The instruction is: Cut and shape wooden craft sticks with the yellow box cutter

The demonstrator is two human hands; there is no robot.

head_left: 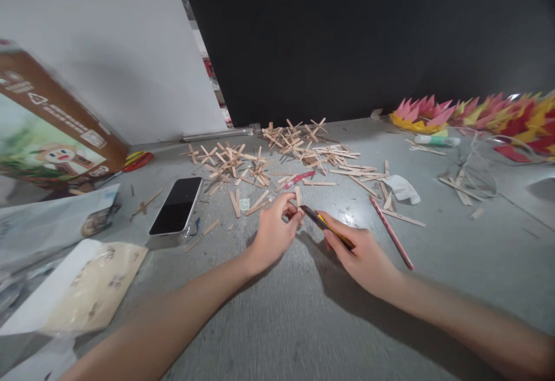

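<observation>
My left hand is closed, pinching a short wooden stick against the grey table. My right hand is closed round a yellow and black utility knife, whose tip meets the stick between the two hands. Just beyond the hands lies a spread of wooden craft sticks, several glued into crosses.
A black phone lies to the left of my left hand. A red pencil lies right of my right hand. A brown box and paper sheets sit far left. Folded pink, yellow and red paper lines the back right.
</observation>
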